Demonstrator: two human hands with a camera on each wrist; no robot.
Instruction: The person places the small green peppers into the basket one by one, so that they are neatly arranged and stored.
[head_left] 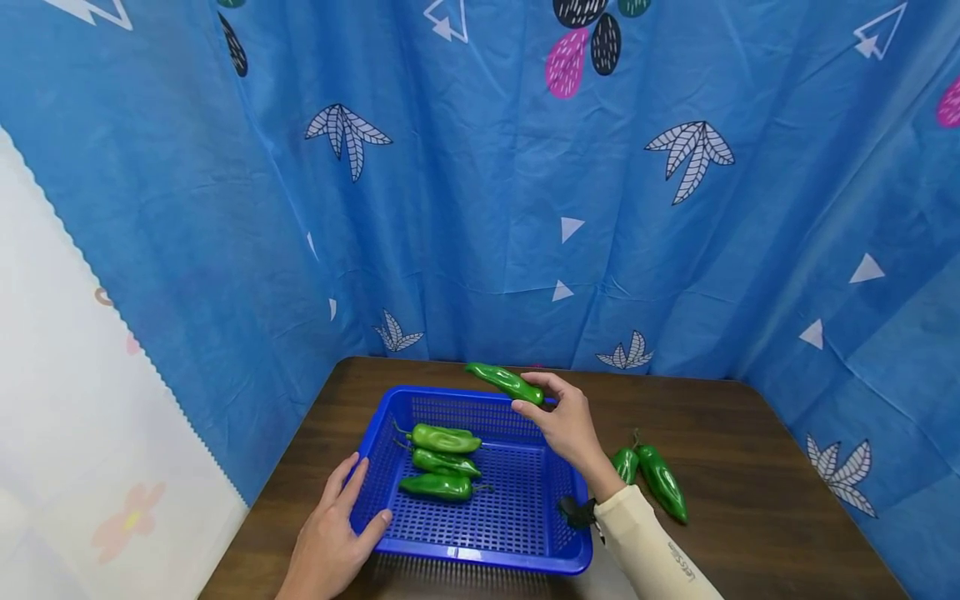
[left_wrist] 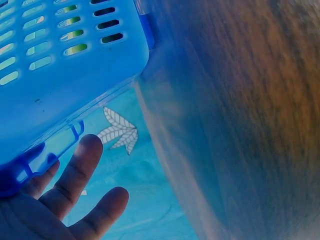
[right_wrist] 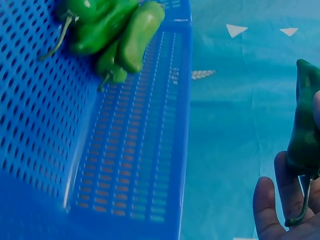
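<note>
A blue plastic basket [head_left: 517, 467] with slotted walls sits on the table, and three green peppers [head_left: 442, 463] lie side by side in its left half. Above the basket's back rim, my right hand [head_left: 562, 417] pinches another green pepper [head_left: 504, 382] near its stem end, its tip pointing left. In the right wrist view that pepper [right_wrist: 306, 125] shows its curved stem hanging past the fingers. My left hand [head_left: 330, 533] rests at the basket's left side, thumb over the front left rim. The left wrist view shows its fingers [left_wrist: 75, 172] extended beside the basket wall [left_wrist: 75, 100].
Two more green peppers [head_left: 662, 483] lie on the brown wooden table [head_left: 735, 467] right of the basket, one partly hidden by the right forearm. A blue patterned curtain [head_left: 480, 208] hangs behind the table's back edge. A pale cloth [head_left: 90, 375] hangs at the left.
</note>
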